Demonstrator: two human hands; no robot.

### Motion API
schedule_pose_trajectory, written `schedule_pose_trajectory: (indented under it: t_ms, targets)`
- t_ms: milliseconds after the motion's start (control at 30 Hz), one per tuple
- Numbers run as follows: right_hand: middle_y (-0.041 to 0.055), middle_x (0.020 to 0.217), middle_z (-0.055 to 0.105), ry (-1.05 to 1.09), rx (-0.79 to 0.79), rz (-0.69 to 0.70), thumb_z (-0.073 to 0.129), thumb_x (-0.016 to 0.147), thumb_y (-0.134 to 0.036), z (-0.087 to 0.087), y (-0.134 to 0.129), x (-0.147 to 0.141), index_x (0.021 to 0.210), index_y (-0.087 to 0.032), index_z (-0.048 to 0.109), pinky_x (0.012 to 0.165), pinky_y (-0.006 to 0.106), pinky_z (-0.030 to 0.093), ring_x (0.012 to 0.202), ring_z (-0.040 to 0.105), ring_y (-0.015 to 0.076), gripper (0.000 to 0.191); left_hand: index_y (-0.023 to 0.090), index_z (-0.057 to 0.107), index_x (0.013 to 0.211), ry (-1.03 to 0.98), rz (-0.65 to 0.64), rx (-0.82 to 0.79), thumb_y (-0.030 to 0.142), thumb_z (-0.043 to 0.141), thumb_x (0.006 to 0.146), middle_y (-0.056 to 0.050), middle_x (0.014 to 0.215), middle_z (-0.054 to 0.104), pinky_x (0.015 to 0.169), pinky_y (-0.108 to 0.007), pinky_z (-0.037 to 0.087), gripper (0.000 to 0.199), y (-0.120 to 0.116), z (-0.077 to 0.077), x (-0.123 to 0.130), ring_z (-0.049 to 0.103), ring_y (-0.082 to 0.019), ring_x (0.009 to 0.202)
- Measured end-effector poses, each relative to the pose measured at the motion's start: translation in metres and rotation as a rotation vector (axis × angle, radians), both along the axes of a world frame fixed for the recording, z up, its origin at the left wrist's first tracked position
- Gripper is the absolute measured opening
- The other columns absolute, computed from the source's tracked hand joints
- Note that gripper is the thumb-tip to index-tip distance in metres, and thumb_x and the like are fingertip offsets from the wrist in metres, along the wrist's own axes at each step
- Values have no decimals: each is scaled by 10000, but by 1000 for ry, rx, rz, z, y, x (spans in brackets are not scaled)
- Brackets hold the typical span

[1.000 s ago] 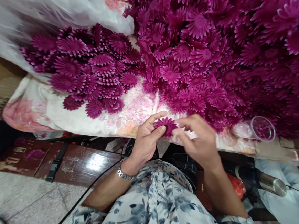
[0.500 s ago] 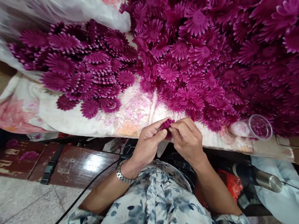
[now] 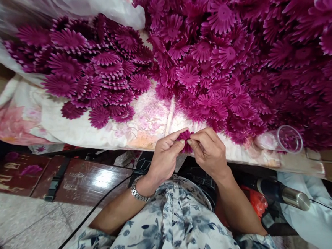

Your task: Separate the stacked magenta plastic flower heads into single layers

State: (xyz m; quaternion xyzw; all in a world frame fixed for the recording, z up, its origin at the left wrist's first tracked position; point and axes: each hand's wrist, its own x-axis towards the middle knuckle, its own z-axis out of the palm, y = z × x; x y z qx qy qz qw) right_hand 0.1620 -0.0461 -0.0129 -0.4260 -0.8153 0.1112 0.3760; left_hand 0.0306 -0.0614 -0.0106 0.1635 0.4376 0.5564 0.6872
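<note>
left hand [image 3: 165,155]: thumb and index finger pinch the magenta flower piece [image 3: 186,137]. right hand [image 3: 209,153]: thumb and index finger pinch its right edge. piece location: between the hands, near the front edge of the patterned cloth [image 3: 144,138]. beyond: flower pile [image 3: 216,63]. right: clear cup [image 3: 278,139], tipped.

I have the flower [image 3: 186,147], deep magenta with narrow petals that look bunched, pinched between the left hand [image 3: 165,155] and right hand [image 3: 211,153], near and central, its outline partly hidden by them.
</note>
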Motion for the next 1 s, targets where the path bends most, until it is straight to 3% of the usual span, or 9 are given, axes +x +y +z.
schedule_pose_trajectory:
  t_ms: [100,200,333,433,533,633,700,867,1000]
  targets:
    - [21,670,551,51,50,-51,511,856,-141,-1,-1,-4,773,-193,563,614,282,449,659,525,146,111,164,754,853,11,11,-7,212,755,570,-17,727,714,690,-255,495,287,0,1,0,619,-124,682]
    - [6,679,535,136,93,-187,506,855,-137,8,7,1,773,-200,539,580,265,438,633,519,126,109,159,752,869,14,19,-17,189,730,582,-12,670,702,683,-259,493,290,0,3,-3,610,-116,625]
    - [-3,671,531,59,337,-435,527,864,-190,34,43,22,749,-211,543,611,279,441,644,516,125,118,157,740,911,33,2,-25,194,713,610,-19,702,711,657,-250,491,305,1,5,-5,608,-107,608]
    - [39,802,577,-62,351,-490,526,878,-262,50,65,35,840,-198,602,742,341,464,800,546,167,107,161,713,985,13,-4,-19,231,724,630,-28,779,719,685,-261,506,362,2,6,-4,631,-122,671]
    - [69,887,589,-56,256,-366,564,861,-268,51,57,30,914,-179,619,759,345,469,863,556,184,117,171,690,1026,14,15,-22,249,728,641,-13,783,707,666,-241,507,395,4,6,-4,628,-114,678]
    - [46,831,590,-22,26,-52,580,852,-249,37,31,15,887,-188,606,684,297,480,778,561,154,75,167,698,988,-15,20,-6,244,738,636,-14,810,704,687,-218,500,363,4,6,-4,626,-103,711]
    - [35,786,575,-43,-93,69,549,870,-241,24,18,6,849,-194,587,675,293,478,747,547,149,64,166,707,951,-63,-12,15,251,753,626,-25,846,707,716,-233,505,339,4,6,-3,632,-113,743]
    - [35,704,555,-62,-7,9,476,892,-175,2,8,-7,757,-195,551,674,293,466,711,520,155,156,170,726,901,-68,-25,84,241,785,604,-33,829,721,815,-287,505,311,1,3,1,653,-160,821]
    - [34,697,556,-19,119,-59,482,871,-126,4,11,-11,782,-181,549,646,277,468,689,530,146,124,160,734,911,-57,7,101,269,784,613,-47,821,730,839,-320,505,321,0,2,0,660,-179,819]
